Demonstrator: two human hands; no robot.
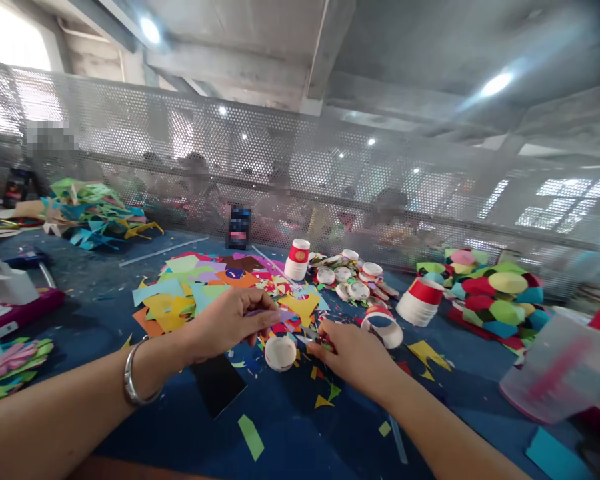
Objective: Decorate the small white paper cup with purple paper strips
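My left hand (233, 320) is closed in a pinch on a thin strip of paper at the near edge of a pile of coloured paper scraps (205, 290). It wears a silver bangle (133, 377) at the wrist. My right hand (350, 353) is closed on a small dark and red thing I cannot make out. Between the two hands a cut white paper cup bottom (281, 353) lies on the blue table (290, 433). A cut cup ring with a red rim (385, 325) lies just beyond my right hand.
An upright red-and-white paper cup (297, 259) and several cut cup bottoms (353, 280) stand farther back. A stack of cups (421, 301) lies on its side, with folded coloured paper shapes (495, 297) at right. A perforated metal screen (300, 180) bounds the table. A black card (217, 383) lies near my left wrist.
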